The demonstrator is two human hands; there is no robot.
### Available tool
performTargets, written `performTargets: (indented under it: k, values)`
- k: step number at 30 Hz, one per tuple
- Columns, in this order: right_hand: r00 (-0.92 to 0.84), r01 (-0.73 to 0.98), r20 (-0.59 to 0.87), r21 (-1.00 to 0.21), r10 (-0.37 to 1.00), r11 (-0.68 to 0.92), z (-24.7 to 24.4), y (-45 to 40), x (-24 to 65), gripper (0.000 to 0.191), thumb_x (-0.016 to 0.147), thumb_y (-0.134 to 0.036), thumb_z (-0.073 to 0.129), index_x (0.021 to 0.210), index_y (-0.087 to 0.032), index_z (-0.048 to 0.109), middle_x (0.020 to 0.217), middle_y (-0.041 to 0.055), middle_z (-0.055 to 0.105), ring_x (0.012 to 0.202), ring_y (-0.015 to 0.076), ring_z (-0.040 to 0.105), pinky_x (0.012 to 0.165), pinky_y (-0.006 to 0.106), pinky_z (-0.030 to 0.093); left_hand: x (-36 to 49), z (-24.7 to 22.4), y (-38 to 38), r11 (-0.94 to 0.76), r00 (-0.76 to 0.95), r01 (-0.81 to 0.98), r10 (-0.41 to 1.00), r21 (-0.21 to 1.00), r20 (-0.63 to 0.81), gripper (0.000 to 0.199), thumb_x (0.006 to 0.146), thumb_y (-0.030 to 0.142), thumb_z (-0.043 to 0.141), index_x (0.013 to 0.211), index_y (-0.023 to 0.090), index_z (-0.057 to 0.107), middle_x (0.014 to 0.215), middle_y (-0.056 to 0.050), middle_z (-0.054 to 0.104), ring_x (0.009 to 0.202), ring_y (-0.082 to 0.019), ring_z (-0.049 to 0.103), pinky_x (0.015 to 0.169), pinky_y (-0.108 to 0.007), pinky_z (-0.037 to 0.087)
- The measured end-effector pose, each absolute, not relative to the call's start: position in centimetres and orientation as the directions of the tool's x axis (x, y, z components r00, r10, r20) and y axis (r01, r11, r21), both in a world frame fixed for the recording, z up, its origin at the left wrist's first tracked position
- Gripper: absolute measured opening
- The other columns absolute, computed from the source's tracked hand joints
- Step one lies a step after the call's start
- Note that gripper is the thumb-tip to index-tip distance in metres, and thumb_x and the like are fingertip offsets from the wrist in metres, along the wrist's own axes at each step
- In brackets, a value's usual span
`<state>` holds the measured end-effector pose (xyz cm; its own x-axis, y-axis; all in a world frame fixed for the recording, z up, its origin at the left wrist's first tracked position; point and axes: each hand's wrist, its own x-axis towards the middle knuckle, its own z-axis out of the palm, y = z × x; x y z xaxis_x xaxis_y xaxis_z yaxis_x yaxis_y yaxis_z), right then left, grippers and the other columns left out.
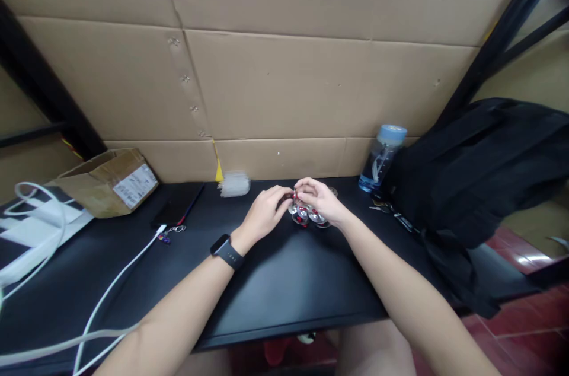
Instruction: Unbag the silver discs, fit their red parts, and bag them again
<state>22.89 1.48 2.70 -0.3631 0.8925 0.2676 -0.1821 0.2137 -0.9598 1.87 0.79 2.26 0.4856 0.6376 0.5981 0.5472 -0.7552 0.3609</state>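
Observation:
Both my hands meet over the middle of the black table point(293, 281), fingertips close together. My left hand point(265, 213), with a dark watch point(226, 250) on its wrist, pinches at a small dark and reddish piece too small to name. My right hand point(320, 201) is closed at the same spot, thumb and fingers pressed together; what they grip is mostly hidden. Right below the fingers lies a cluster of shiny, clear or silvery round pieces with red parts point(306, 216). My right hand partly covers them.
A water bottle point(382, 156) and a black backpack point(484, 174) stand at right, keys point(380, 205) beside them. A stack of clear plastic pieces point(234, 184) lies at the back. Leftward are a phone point(178, 207), an opened cardboard box point(106, 183) and white cables point(111, 290). Cardboard point(284, 85) walls the back.

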Motion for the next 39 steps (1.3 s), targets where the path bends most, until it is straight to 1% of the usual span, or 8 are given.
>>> performTargets:
  k: [4,10,15,18,21,25,34,39]
  values:
    - [-0.39,-0.204,0.314,-0.946,0.866,0.251,2.3,0.8,21.6,0.037,0.08,-0.043,0.081,0.105,-0.023,0.061,0.09,0.001,0.066,0.077,0.0141,0.066,0.074,0.029,0.054,1.7,2.2,0.6,-0.752,0.488,0.567,0.635,0.336,0.599,0.009,0.101,0.021,0.052,0.105,0.022,0.06,0.099,-0.003,0.068,0.09,-0.02,0.064,0.081,-0.034,0.046]
    - [-0.331,-0.057,0.343,-0.937,0.879,0.344,1.7,0.4,21.0,0.05,0.069,-0.035,0.089,0.11,-0.024,0.062,0.117,0.005,0.064,0.094,0.0166,0.068,0.09,0.034,0.055,1.4,2.4,0.6,-0.736,0.469,0.595,0.644,0.322,0.605,0.012,0.103,0.025,0.049,0.101,0.022,0.061,0.098,-0.004,0.069,0.092,-0.02,0.064,0.082,-0.034,0.047]
    - [-0.32,-0.081,0.331,-0.943,0.888,0.323,2.0,0.7,21.4,0.06,0.063,-0.032,0.091,0.114,-0.026,0.061,0.115,0.0042,0.064,0.094,0.0165,0.068,0.092,0.035,0.056,1.1,2.7,0.8,-0.728,0.483,0.616,0.651,0.3,0.586,0.018,0.105,0.029,0.045,0.101,0.022,0.061,0.098,-0.005,0.068,0.092,-0.021,0.064,0.083,-0.034,0.047]
    - [-0.23,0.04,0.355,-0.927,0.906,0.373,2.7,1.7,23.4,0.057,0.066,-0.035,0.089,0.116,-0.025,0.061,0.113,0.0051,0.064,0.09,0.0174,0.067,0.086,0.035,0.057,0.0,2.6,1.9,-0.682,0.447,0.666,0.69,0.302,0.569,0.024,0.105,0.032,0.043,0.098,0.021,0.063,0.095,-0.005,0.069,0.089,-0.022,0.064,0.082,-0.035,0.048]
    - [0.002,0.401,0.448,-0.82,0.894,0.41,2.7,3.5,26.9,0.052,0.069,-0.04,0.086,0.114,-0.022,0.067,0.106,0.0065,0.066,0.09,0.0211,0.066,0.083,0.037,0.057,-1.6,2.0,3.4,-0.619,0.379,0.716,0.732,0.322,0.566,0.029,0.103,0.037,0.044,0.097,0.021,0.067,0.095,-0.007,0.07,0.09,-0.023,0.064,0.084,-0.036,0.049]
    - [0.075,0.752,0.482,-0.602,0.873,0.268,1.0,5.6,31.0,0.045,0.081,-0.043,0.076,0.119,-0.019,0.072,0.105,0.0096,0.063,0.092,0.0233,0.065,0.093,0.039,0.052,-3.0,0.4,5.1,-0.547,0.292,0.75,0.778,0.372,0.557,0.027,0.1,0.038,0.051,0.095,0.021,0.072,0.096,-0.007,0.072,0.092,-0.024,0.066,0.085,-0.035,0.05]
    - [-0.04,0.907,0.254,-0.397,0.966,0.142,-1.2,6.9,32.0,0.029,0.082,-0.034,0.075,0.107,-0.02,0.076,0.103,0.0088,0.066,0.091,0.0197,0.064,0.085,0.029,0.047,-2.9,-1.4,6.5,-0.514,0.341,0.802,0.812,0.304,0.474,0.026,0.099,0.034,0.051,0.097,0.021,0.074,0.101,-0.008,0.073,0.096,-0.026,0.066,0.089,-0.038,0.049]
    - [-0.046,0.918,0.248,-0.373,0.968,0.139,-0.9,6.8,32.4,0.027,0.081,-0.028,0.075,0.105,-0.017,0.077,0.101,0.0111,0.069,0.089,0.0207,0.066,0.087,0.03,0.048,-2.4,-1.7,6.2,-0.49,0.357,0.801,0.852,0.344,0.384,0.033,0.103,0.037,0.042,0.118,0.024,0.068,0.126,-0.009,0.068,0.119,-0.029,0.06,0.097,-0.044,0.046]
